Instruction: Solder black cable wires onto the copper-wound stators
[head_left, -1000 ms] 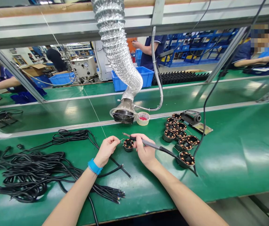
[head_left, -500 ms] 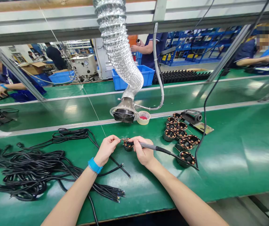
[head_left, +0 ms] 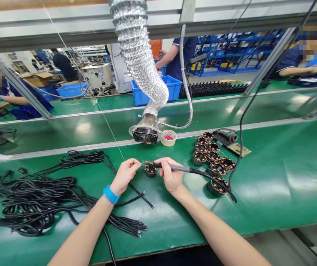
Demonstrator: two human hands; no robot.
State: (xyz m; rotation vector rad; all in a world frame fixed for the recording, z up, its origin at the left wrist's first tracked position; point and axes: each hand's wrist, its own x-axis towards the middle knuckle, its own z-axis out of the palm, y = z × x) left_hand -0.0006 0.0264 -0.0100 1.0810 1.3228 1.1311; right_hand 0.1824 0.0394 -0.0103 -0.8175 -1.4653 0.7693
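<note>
My right hand [head_left: 171, 173] is wrapped round a soldering iron [head_left: 179, 167], its tip pointing left over a small black stator [head_left: 150, 171] with copper windings. That stator stands on the green bench top just below the tip. On the other side, my left hand [head_left: 126, 173] is closed in a pinch beside the iron's tip. A thin solder wire [head_left: 108, 123] runs down from above into its fingers. Fine detail where wire and tip come together is too small to make out.
Black power cords [head_left: 42, 199] lie heaped at the left. Several more stators [head_left: 214, 157] stand at the right by an iron stand [head_left: 226, 136]. A fume extractor hood [head_left: 146, 135] hangs ahead, beside a tape roll [head_left: 169, 138]. Co-workers sit beyond.
My right hand has drawn slightly to the right with the soldering iron, uncovering more of the stator. My left hand stays almost in place.
</note>
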